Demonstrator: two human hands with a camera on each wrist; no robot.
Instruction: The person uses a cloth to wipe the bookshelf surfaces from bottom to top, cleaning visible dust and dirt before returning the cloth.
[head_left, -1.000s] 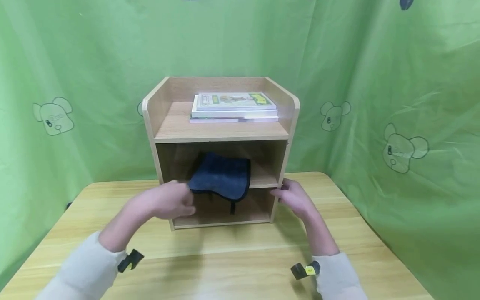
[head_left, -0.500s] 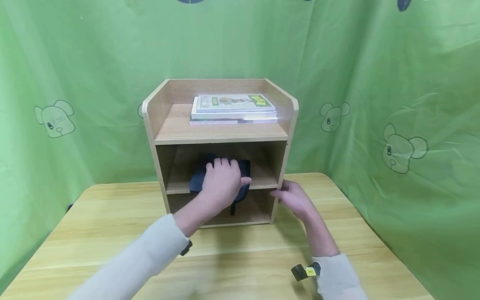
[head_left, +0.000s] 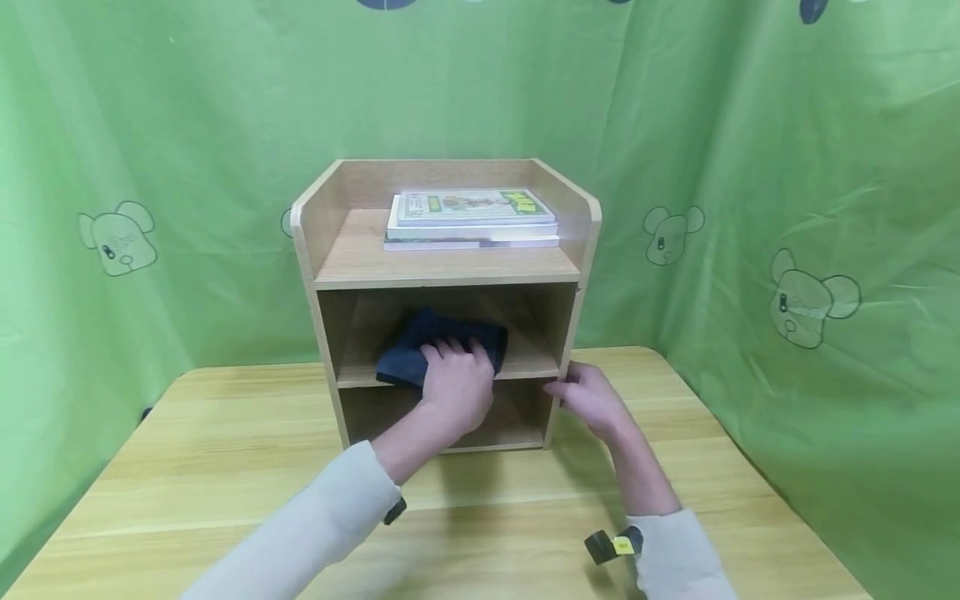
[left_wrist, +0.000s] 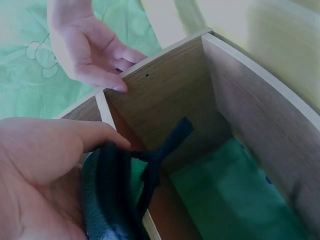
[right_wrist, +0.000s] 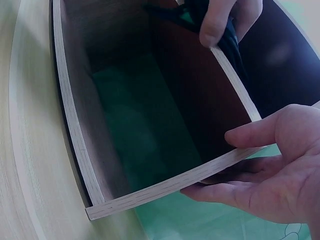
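Pinching the blue cloth [head_left: 405, 357] at the front of the middle shelf [head_left: 531, 360], the left hand [head_left: 459, 390] has come over from beside it, so it's now held; the right hand [head_left: 592, 398] grips the cabinet [head_left: 555, 325].

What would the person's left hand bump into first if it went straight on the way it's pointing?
The left hand would most likely push into the dark blue cloth, which it pinches at the front edge of the middle shelf board. Whether the board would then stop it is unclear.
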